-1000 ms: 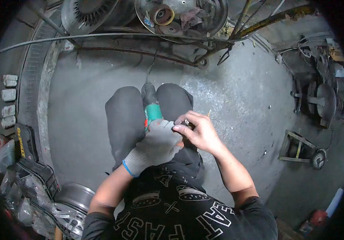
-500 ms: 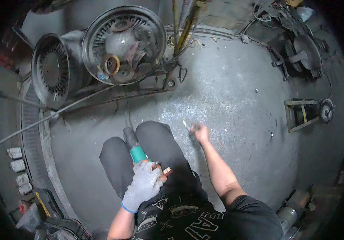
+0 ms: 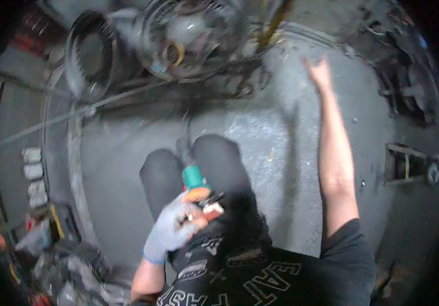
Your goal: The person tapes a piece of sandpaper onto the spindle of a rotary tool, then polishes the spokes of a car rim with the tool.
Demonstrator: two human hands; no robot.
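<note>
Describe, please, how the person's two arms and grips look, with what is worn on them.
The left grip wears a light grey glove with a blue edge at the wrist. The right grip is blurred but looks ungloved. The right sleeve is short and dark.

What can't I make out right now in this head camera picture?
All in the head view:
Right hand: motion blur hides its fingers and anything they may hold.
Green tool: partly hidden by the gloved left hand.
Reddish-brown piece at that glove: too blurred to identify.
Large round metal rim: cut off by the top edge.
</note>
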